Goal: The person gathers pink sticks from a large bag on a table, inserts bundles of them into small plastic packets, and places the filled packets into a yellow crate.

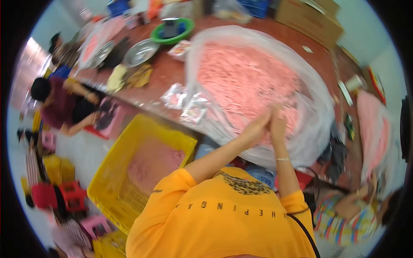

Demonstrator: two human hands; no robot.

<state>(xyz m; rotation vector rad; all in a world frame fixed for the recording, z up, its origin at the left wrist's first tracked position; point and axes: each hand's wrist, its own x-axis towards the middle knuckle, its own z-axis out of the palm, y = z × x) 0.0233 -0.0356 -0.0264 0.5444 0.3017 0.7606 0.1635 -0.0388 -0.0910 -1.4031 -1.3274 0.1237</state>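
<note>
A wide heap of thin pink sticks (241, 77) lies on a translucent white plastic sheet (316, 129) on the reddish table. Over the near right part of that heap, my left hand (260, 125) and my right hand (278, 122) come together, palms facing, fingers drawn in close. Whatever lies between them is hidden and blurred. A thin bracelet circles my right wrist.
Left of my body stands a yellow plastic crate (103, 172) with pink material at its bottom. Small clear packets (195, 109), a metal bowl (141, 52), a green basin (187, 31) and a cardboard box (307, 21) are on the table. Other people sit at both sides.
</note>
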